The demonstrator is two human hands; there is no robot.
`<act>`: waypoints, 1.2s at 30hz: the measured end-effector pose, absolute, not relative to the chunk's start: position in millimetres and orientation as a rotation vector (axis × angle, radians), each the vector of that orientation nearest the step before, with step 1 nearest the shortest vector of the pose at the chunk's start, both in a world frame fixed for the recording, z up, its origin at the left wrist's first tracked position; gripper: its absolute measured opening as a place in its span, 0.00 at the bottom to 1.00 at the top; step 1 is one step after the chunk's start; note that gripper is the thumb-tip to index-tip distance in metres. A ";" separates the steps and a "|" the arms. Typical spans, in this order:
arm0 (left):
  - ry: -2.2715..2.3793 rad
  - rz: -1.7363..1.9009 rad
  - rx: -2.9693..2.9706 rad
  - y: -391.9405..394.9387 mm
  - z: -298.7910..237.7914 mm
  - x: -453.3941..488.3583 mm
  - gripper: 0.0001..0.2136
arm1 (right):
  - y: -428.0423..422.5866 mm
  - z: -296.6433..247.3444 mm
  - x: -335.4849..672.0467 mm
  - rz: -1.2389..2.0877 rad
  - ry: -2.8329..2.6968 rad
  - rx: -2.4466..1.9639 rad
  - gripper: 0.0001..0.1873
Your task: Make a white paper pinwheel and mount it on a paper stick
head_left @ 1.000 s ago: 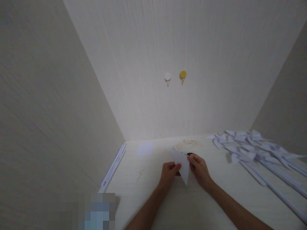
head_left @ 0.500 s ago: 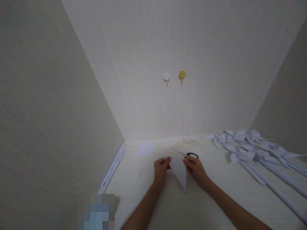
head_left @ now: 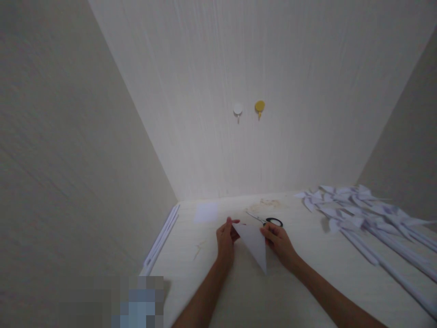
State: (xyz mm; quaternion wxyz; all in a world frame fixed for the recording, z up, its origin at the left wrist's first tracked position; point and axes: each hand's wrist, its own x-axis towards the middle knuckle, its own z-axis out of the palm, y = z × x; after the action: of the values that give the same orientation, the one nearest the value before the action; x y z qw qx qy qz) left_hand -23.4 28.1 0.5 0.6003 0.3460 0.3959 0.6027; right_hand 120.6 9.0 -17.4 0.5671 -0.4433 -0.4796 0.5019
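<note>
Paper (head_left: 254,243) is pinched nr far edge btwn L hand (head_left: 226,240) & R hand (head_left: 279,241).

Dim, flat light leaves the left wall (head_left: 64,136) darker than the back wall (head_left: 246,155), with coarse pixelation lower left.

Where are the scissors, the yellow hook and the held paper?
Scissors (head_left: 261,221): head view, on the metal near the black handle.
Yellow hook (head_left: 260,106): head view, on its round disc.
Held paper (head_left: 256,239): head view, mid-face of the triangle.

1 white hook (head_left: 238,109) and 1 yellow hook (head_left: 260,106) dot the wall (head_left: 211,155).
</note>
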 end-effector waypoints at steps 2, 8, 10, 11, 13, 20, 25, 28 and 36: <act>0.926 1.361 0.835 28.2 0.4 -22.0 0.15 | 8.2 -15.9 120.4 1.162 -1.113 -1.063 0.16; 1.066 1.362 0.953 29.9 -3.0 -22.8 0.13 | 6.3 -12.0 121.7 0.952 -1.221 -1.119 0.13; 1.081 1.399 0.927 31.3 -4.1 -24.7 0.12 | 5.7 -12.7 123.7 0.756 -1.310 -1.098 0.10; 1.086 1.415 0.914 32.1 -4.4 -25.6 0.12 | 5.3 -13.5 124.7 0.645 -1.368 -1.078 0.10; 1.084 1.433 0.896 33.4 -4.7 -27.0 0.12 | 4.1 -15.4 125.6 0.440 -1.510 -1.031 0.12; 1.098 1.372 0.935 35.9 -5.5 -28.4 0.13 | -1.9 -18.6 118.2 0.097 -1.927 -0.980 0.19; 1.085 1.343 0.966 36.1 -6.7 -28.7 0.13 | -5.9 -18.1 116.0 -0.030 -2.059 -1.066 0.24; 1.078 1.353 0.974 34.7 -5.4 -28.0 0.13 | -5.8 -18.6 118.0 -0.102 -2.109 -1.081 0.21; 1.129 1.349 1.103 29.6 1.3 -25.2 0.14 | -2.7 -18.8 115.7 -0.126 -2.165 -1.057 0.06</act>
State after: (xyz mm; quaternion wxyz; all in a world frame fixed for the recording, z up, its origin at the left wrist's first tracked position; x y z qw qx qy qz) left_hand -25.2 29.6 1.3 0.5078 0.4578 0.4682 0.5597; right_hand 115.7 -2.7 -18.8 0.3566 -0.4095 -0.8383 -0.0486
